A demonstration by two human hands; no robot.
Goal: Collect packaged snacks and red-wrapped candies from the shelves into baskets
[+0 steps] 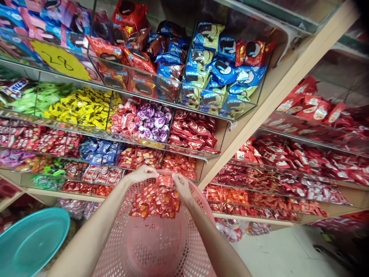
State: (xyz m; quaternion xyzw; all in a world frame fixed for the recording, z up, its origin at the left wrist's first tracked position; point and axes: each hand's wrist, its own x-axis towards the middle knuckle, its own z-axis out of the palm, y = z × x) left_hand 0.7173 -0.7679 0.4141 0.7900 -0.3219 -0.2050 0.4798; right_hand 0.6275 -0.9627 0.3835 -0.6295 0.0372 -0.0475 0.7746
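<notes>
My left hand (143, 174) and my right hand (182, 187) meet over the far side of a pink perforated plastic basket (113, 234). Between them is a small red candy packet (165, 181) with orange-yellow spots, its upper corners pinched in the fingertips of both hands. Just below, a heap of matching red candy packets (151, 202) lies against the basket's far wall. The basket's near bottom shows bare pink plastic. Behind my hands, similar red packets (180, 166) fill a compartment of the lowest shelf rows.
Clear-fronted shelves hold wrapped sweets: yellow candies (86, 105), purple-white candies (154, 121) and chocolate-biscuit packs (225, 71). A yellow "28" sign (60, 59) hangs upper left. A wooden upright (253, 119) divides the shelving. A teal basin (34, 242) stands lower left; floor tiles (276, 250) show lower right.
</notes>
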